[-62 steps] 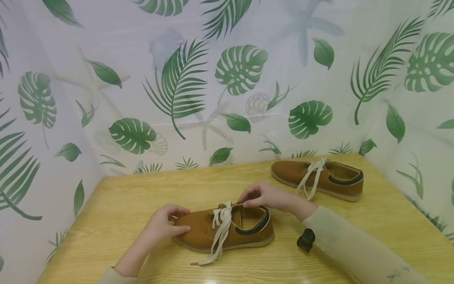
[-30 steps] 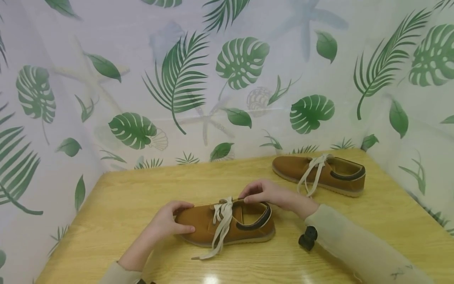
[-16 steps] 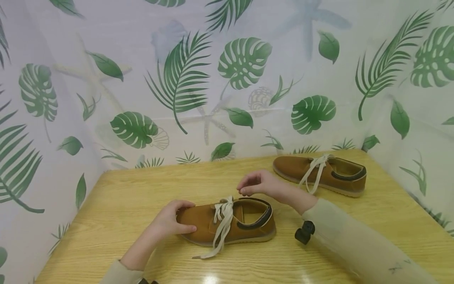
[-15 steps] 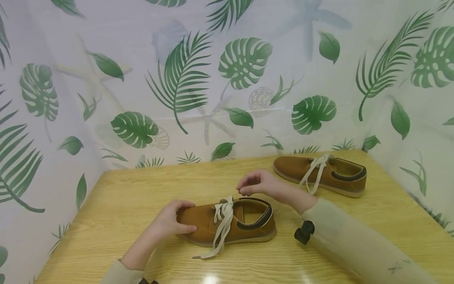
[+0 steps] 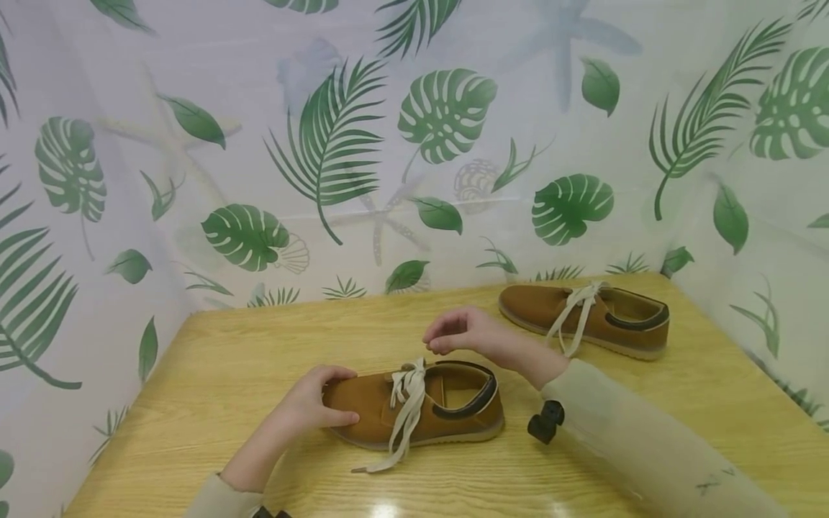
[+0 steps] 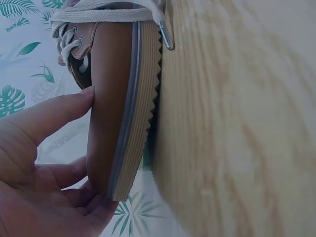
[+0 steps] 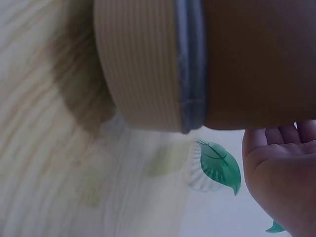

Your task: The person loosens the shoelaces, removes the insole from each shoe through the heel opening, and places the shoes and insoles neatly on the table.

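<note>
One left hand (image 5: 308, 401): I pinch the toe of the near shoe (image 5: 429, 426), thumb on its near side, fingers around its far side.
Right hand (image 5: 465, 334): my fingers are loosely curled, thumb close to them, held apart from that shoe, just beyond its laces (image 5: 408, 414).
Near shoe: brown, sole down, toe left, heel right.
Laces: tied, ends hanging down the near side, one tip on the table (image 5: 259, 360).
Far shoe (image 5: 596, 331): at far right, toe left, also laced.
Sleeves (image 5: 648, 439): pale; black device (image 5: 547, 421) at my right cuff.
Backdrop (image 5: 505, 93): white, leaf-printed, beyond the table.
</note>
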`<state>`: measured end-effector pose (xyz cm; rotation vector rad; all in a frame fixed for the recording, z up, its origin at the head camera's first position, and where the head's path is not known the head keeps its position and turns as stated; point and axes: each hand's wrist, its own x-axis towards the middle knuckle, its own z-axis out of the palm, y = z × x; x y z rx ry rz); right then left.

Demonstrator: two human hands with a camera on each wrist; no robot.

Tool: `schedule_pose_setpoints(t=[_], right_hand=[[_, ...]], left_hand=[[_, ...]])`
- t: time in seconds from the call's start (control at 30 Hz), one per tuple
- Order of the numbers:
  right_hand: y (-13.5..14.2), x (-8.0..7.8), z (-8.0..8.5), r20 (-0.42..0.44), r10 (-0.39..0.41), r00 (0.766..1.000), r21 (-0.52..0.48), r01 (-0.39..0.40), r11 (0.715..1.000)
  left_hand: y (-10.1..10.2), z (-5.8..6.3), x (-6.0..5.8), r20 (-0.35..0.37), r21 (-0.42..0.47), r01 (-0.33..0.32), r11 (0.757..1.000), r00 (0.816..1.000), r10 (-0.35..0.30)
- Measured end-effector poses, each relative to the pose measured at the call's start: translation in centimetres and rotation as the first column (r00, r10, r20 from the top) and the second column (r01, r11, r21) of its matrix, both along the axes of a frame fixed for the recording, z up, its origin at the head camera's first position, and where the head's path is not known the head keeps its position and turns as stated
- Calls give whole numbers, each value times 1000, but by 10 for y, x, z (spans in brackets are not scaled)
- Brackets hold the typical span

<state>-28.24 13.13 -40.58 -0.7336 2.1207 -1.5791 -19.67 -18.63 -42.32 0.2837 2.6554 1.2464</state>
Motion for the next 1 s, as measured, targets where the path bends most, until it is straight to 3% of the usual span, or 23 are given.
schedule_pose_setpoints(t=[0.2, 0.53, 1.0], right_hand=[[-4, 0, -4, 7, 18, 1000, 15, -18, 1000], [-10, -2, -12, -55, 142, 988, 36, -140, 990], [-12, -1, -9, -27, 122, 992, 64, -120, 991]], left_hand=[[0, 0, 0, -8, -3, 3, 1000, 1000, -3], [0, -2, 0, 18, -3, -10, 1000, 1000, 10], [-1, -2, -1, 22, 3, -4, 1000, 1000, 4]])
